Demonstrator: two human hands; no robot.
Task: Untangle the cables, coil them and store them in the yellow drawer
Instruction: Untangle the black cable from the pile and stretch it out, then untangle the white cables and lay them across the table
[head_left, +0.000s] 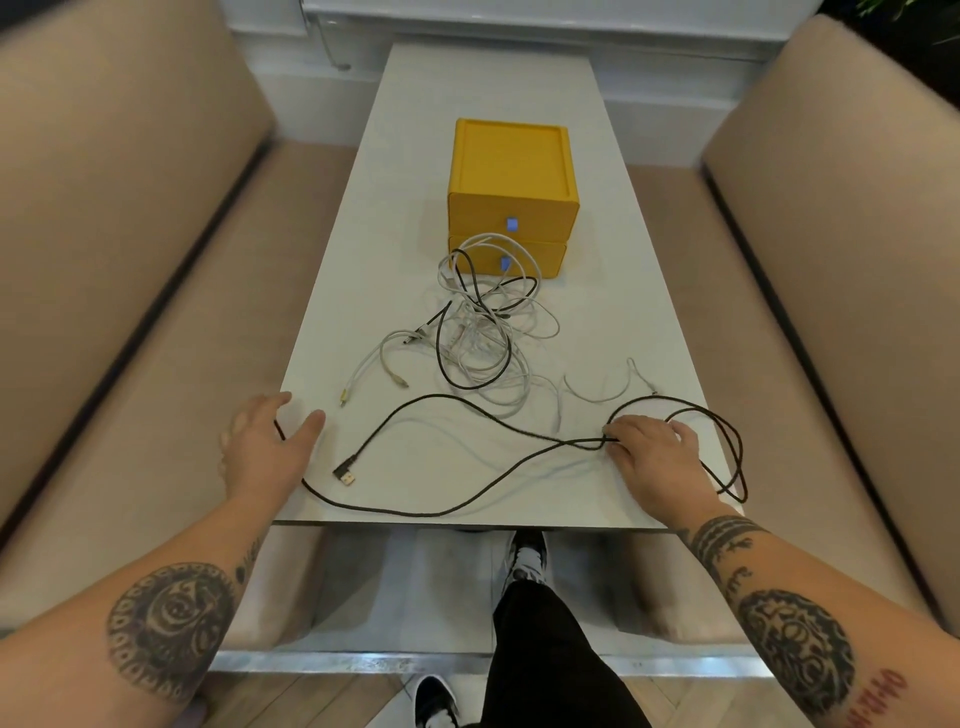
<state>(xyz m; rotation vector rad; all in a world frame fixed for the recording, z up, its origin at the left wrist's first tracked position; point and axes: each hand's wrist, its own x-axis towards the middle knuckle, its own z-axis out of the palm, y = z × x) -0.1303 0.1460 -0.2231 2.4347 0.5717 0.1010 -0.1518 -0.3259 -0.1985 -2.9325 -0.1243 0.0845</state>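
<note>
A long white bench (483, 93) runs up the middle of the frame between two beige padded seats (119, 218). In the upper centre stands the yellow drawer unit (511, 156), two drawers stacked, both closed, each with a small blue tab (511, 224) on its front. Just below it, touching the lower drawer front, lies the tangle of cables (483, 332): white and grey leads knotted with a dark one, several loose ends trailing out to the lower left of the heap.

One black cable (431, 396) is drawn out of the pile and spread across the near end of the bench. Its angled USB plug (345, 475) lies lower centre-left.

The right hand (657, 460), lower right, lies palm down on the bench with its fingers curled, pinching two strands of the black cable where they meet at its fingertips; further loops of the same cable curve round behind the hand towards the right bench edge.

The left hand (265, 447), lower left at the bench corner, is blurred. Its fingers are stretched out with the thumb apart, and the black cable crosses the gap between thumb and forefinger before running on along the near edge.
</note>
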